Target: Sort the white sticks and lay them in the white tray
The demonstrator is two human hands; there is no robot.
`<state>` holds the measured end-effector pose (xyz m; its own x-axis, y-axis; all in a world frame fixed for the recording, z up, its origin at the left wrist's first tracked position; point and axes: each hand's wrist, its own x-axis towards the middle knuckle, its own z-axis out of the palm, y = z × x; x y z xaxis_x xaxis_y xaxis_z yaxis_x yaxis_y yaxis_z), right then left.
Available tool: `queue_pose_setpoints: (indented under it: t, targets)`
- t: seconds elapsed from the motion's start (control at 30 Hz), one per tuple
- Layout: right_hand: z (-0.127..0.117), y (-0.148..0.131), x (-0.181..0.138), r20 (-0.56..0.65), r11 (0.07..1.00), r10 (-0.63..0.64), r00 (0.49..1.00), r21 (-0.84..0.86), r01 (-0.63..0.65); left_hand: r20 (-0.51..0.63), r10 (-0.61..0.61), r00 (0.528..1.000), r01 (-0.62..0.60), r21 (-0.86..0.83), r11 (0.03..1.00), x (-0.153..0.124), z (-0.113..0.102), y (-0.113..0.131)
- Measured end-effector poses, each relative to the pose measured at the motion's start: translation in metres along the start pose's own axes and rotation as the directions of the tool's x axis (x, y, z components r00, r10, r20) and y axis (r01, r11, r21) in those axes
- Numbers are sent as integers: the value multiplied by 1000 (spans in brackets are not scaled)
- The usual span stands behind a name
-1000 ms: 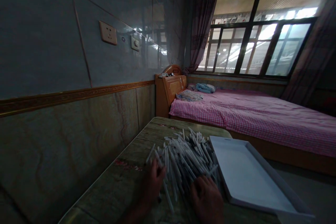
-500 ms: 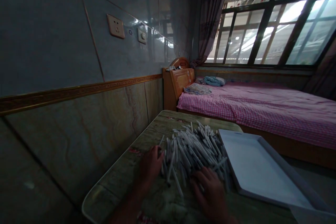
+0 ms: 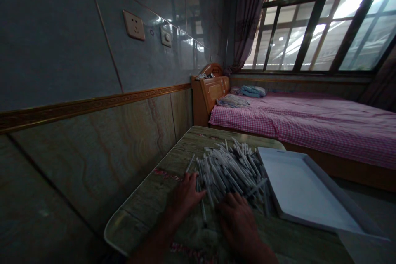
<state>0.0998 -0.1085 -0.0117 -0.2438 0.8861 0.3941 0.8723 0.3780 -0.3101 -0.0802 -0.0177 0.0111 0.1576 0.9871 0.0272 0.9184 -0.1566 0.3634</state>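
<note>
A heap of several thin white sticks [image 3: 230, 168] lies on a marbled table [image 3: 145, 202]. My left hand [image 3: 185, 196] rests at the heap's near left edge with its fingers spread flat on the sticks. At the heap's near side, my right hand [image 3: 237, 219] lies palm down with its fingers stretched over the sticks. Neither hand has lifted a stick. A shallow white tray [image 3: 301, 192] sits empty just right of the heap.
The tiled wall [image 3: 77, 90] with a socket [image 3: 134, 25] runs close along the table's left. A bed with a pink checked cover [image 3: 309, 117] stands beyond the table, under a large window [image 3: 312, 33]. The table's rounded near-left corner [image 3: 113, 235] is in view.
Both hands have shifted slightly over the near edge of the heap, drawing closer together. The view has dropped and turned a little, so more of the table's near corner shows.
</note>
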Motion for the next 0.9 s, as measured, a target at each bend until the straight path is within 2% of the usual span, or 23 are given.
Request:
queue_pose_setpoints:
  t: [0.2, 0.4, 0.73, 0.83, 0.9]
  targets:
    - [1, 3, 0, -39, 1000, -27, 999, 7, 27, 27, 25, 999, -27, 54, 998, -7, -4, 2]
    - [2, 5, -1, -101, 997, -75, 992, -3, 75, 126, 48, 991, -62, 109, 992, -11, -8, -3]
    - [10, 10, -2, -125, 994, -106, 986, -44, 101, 148, 95, 984, -86, -62, 994, -5, -3, -14]
    - [9, 9, -2, -125, 995, -102, 987, -33, 98, 138, 76, 988, -44, -217, 975, 3, -3, -18]
    - [7, 7, -1, -121, 995, -102, 987, -31, 99, 136, 10, 991, 45, -395, 917, 10, -4, -22]
